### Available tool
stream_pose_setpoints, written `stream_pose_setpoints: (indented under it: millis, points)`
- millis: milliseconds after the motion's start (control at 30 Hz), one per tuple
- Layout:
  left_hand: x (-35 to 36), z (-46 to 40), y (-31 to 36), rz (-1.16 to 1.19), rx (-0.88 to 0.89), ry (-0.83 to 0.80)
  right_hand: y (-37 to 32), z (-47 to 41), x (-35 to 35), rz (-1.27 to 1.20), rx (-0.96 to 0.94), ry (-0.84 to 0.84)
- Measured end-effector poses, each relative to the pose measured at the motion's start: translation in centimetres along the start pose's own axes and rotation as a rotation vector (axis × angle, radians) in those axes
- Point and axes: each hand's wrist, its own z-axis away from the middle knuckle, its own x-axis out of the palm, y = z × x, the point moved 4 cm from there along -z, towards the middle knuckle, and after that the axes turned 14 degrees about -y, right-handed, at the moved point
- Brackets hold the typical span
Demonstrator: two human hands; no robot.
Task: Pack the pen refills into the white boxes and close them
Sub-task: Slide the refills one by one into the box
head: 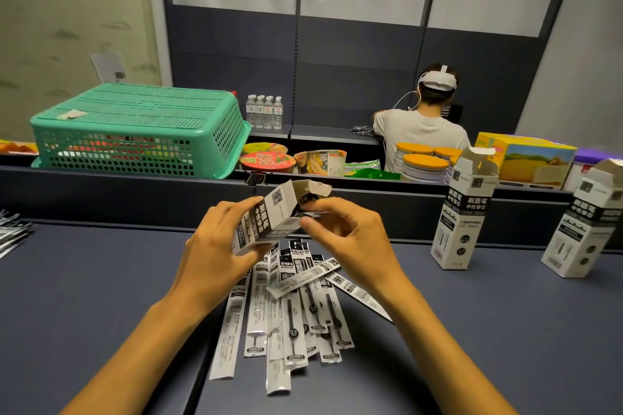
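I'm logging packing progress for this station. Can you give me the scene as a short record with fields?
held box: white box, tilted, top flaps open
left hand: left hand grips the box's body
right hand: right hand pinches at the box's open end
loose refills: pile of packaged refills on the table, below the hands
other boxes: two upright boxes at right, flaps open
closed boxes: none visible
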Motion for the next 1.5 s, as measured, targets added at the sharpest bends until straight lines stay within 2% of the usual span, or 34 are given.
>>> stream_pose_setpoints:
  millis: [100, 167, 300, 500, 667, 867, 1033, 1100, 1200, 1267, 1333, 1500]
  points:
    - [-0.1, 0.0, 0.0, 0.012, -0.004, 0.006, -0.3, 0.1, -0.4, -0.105, 0.008, 0.043]
    - [-0.1, 0.0, 0.0, 0.016, -0.001, 0.005, -0.3, 0.1, -0.3, -0.066, -0.01, 0.055]
    - [-0.1, 0.0, 0.0, 0.012, -0.004, 0.003, 0.5, -0.2, 0.4, 0.083, 0.022, -0.026]
    - [-0.1, 0.0, -0.1, 0.012, -0.014, 0.0, 0.4, -0.1, -0.4, 0.035, -0.003, 0.047]
    - [0.1, 0.0, -0.1, -0.003, -0.013, -0.012, 1.3, -0.1, 0.3, 0.158, -0.031, -0.022]
    - [0.0, 0.0, -0.1, 0.005, -0.01, -0.009, 1.1, 0.0, -0.6, 0.124, -0.039, 0.094]
    - [0.1, 0.0, 0.1, -0.011, 0.005, -0.013, 1.5, -0.1, 0.5, 0.281, 0.014, -0.052]
    - [0.0, 0.0, 0.0, -0.003, -0.003, -0.01, 1.1, 0.0, 0.1, 0.217, 0.003, -0.026]
    - [-0.1, -0.1, -0.3, 0.006, -0.013, -0.005, 0.5, 0.1, -1.8, 0.048, 0.002, 0.106]
    - [-0.1, -0.1, -0.3, 0.013, -0.016, -0.008, 1.0, 0.1, -3.1, 0.043, 0.066, 0.122]
    - [-0.1, -0.1, -0.2, 0.019, -0.014, -0.01, 3.0, -0.2, -3.7, 0.137, 0.189, 0.018]
    - [0.0, 0.0, -0.2, 0.014, -0.013, -0.006, 10.0, 0.8, -3.4, 0.527, 0.541, -0.394]
